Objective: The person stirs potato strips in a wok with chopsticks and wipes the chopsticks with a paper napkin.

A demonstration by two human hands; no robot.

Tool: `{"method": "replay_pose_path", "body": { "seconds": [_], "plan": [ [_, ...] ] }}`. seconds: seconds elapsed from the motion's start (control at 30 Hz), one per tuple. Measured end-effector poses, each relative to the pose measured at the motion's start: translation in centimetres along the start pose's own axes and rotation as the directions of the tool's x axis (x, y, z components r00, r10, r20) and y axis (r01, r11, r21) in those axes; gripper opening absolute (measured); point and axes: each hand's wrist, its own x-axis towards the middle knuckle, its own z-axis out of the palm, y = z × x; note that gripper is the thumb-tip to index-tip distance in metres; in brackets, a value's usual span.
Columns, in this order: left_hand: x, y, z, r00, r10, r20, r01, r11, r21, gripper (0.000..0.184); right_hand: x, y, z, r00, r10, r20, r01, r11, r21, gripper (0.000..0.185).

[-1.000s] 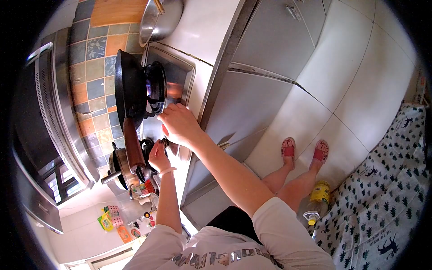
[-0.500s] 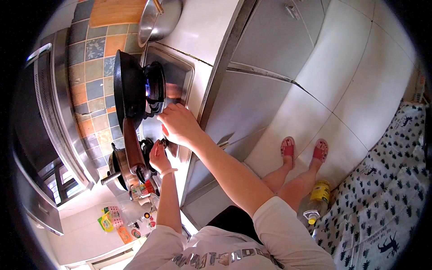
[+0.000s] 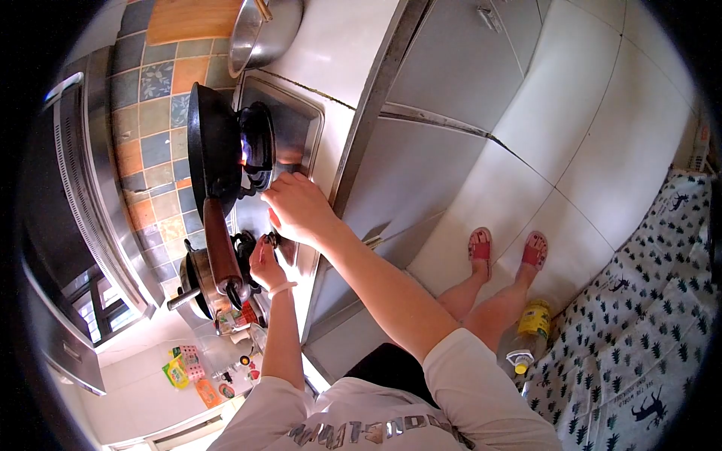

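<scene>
My left hand [image 3: 265, 269], with a light band at the wrist, pinches a dark stove knob [image 3: 271, 240] at the front of the gas stove [image 3: 301, 120]. Just beside it, my right hand [image 3: 299, 208] is curled against the stove's front part. Its fingertips are turned away, so what they grip is hidden. A black wok [image 3: 214, 143] sits over the lit burner [image 3: 258, 143], where a small flame shows. The wok's brown handle [image 3: 219, 244] reaches across toward a lidded pot [image 3: 197, 279] on the other burner.
A metal bowl [image 3: 263, 34] stands on the white counter [image 3: 346, 45], near a wooden board [image 3: 192, 21]. The range hood [image 3: 71, 180] runs along the wall side. Grey cabinets [image 3: 429, 161] lie below the counter. An oil bottle [image 3: 532, 331] stands on the floor beside patterned cloth [image 3: 632, 331].
The flame under the wok looks less blue and more orange-white. Both hands stay almost in the same place; the view has shifted very slightly.
</scene>
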Motion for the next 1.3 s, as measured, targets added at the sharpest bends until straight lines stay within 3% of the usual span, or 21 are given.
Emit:
{"method": "replay_pose_path", "body": {
  "seconds": [0.27, 0.37, 0.47, 0.5, 0.6, 0.67, 0.7, 0.73, 0.83, 0.87, 0.9, 0.93, 1.0, 1.07, 1.13, 1.2, 1.3],
  "plan": [
    [-0.1, 0.7, 0.1, 1.0, 0.018, 0.0, -0.018, 1.0, 0.018, 0.021, 0.0, -0.1, -0.2, 1.0, -0.003, -0.001, 0.003, 1.0, -0.011, 0.016],
    [-0.6, 2.4, 0.2, 0.999, -0.051, 0.01, 0.05, 0.995, 0.09, 0.023, 0.0, 0.0, -0.2, 1.0, -0.007, 0.014, 0.007, 1.0, -0.001, 0.018],
    [-0.7, 2.2, 0.4, 0.999, -0.038, 0.025, 0.04, 0.998, -0.055, 0.023, 0.2, 0.0, -0.3, 0.998, 0.008, 0.057, -0.008, 1.0, 0.001, 0.019],
    [-0.6, 2.4, 0.1, 0.997, 0.018, 0.07, -0.022, 0.998, 0.058, 0.031, 0.2, -0.1, -0.3, 0.999, 0.016, 0.037, -0.017, 1.0, 0.004, 0.018],
    [-1.4, 2.9, 0.9, 0.997, -0.074, 0.017, 0.075, 0.977, -0.201, 0.026, 0.2, -0.3, -0.6, 0.999, -0.014, 0.049, 0.016, 0.999, -0.039, 0.016],
    [-1.1, -1.2, 0.2, 0.994, 0.069, 0.081, -0.038, 0.939, -0.341, 0.026, 0.2, -0.4, -0.3, 0.998, -0.057, 0.006, 0.057, 0.997, -0.047, 0.014],
    [-0.8, -1.4, 0.3, 0.979, -0.14, 0.151, 0.2, 0.818, -0.539, 0.026, 0.2, -0.5, -0.5, 0.998, -0.065, -0.005, 0.064, 0.998, -0.017, 0.013],
    [-0.5, -1.6, 0.4, 0.911, -0.315, 0.265, 0.408, 0.601, -0.687, 0.027, 0.3, -0.7, -0.6, 0.997, -0.07, -0.015, 0.07, 0.997, 0.011, 0.012],
    [-1.6, 0.9, 0.5, 0.992, -0.122, 0.041, 0.129, 0.95, -0.286, 0.032, 0.4, -1.1, -0.6, 1.0, -0.015, -0.027, 0.016, 0.998, 0.067, 0.012],
    [-1.7, 2.1, 0.1, 0.997, -0.056, 0.051, 0.062, 0.989, -0.135, 0.035, 0.6, -1.4, -0.9, 0.999, -0.021, -0.027, 0.023, 0.996, 0.089, 0.012],
    [-1.8, 2.6, 0.0, 0.99, -0.117, 0.075, 0.127, 0.98, -0.156, 0.038, 0.7, -1.6, -1.0, 0.999, -0.008, -0.039, 0.011, 0.996, 0.083, 0.01],
    [-1.7, 4.1, -0.6, 0.99, -0.119, 0.075, 0.123, 0.991, -0.05, 0.038, 0.7, -2.1, -1.1, 0.994, 0.105, 0.016, -0.106, 0.99, 0.097, 0.009],
    [-1.3, 7.1, -1.6, 0.99, -0.129, 0.061, 0.131, 0.99, -0.044, 0.034, 0.8, -2.8, -1.8, 0.971, 0.199, 0.128, -0.218, 0.964, 0.151, 0.015],
    [-1.2, 9.0, -2.4, 0.988, -0.131, 0.081, 0.139, 0.984, -0.108, 0.031, -0.5, -2.6, -1.5, 0.878, 0.389, 0.279, -0.478, 0.673, 0.565, 0.022],
    [-1.5, 10.9, -3.2, 0.979, -0.166, 0.12, 0.188, 0.962, -0.199, 0.027, -1.3, -2.6, -2.1, 0.913, 0.297, 0.278, -0.402, 0.768, 0.498, 0.031],
    [-2.2, 11.8, -3.4, 0.946, -0.257, 0.196, 0.304, 0.914, -0.27, 0.025, -1.5, -5.8, -4.9, 0.779, 0.401, 0.482, -0.605, 0.276, 0.747, 0.041],
    [-3.1, 14.5, -3.9, 0.913, -0.305, 0.271, 0.389, 0.853, -0.349, 0.022, 0.6, -10.7, -8.2, 0.625, 0.498, 0.602, -0.759, 0.206, 0.618, 0.052]
  ]
}}
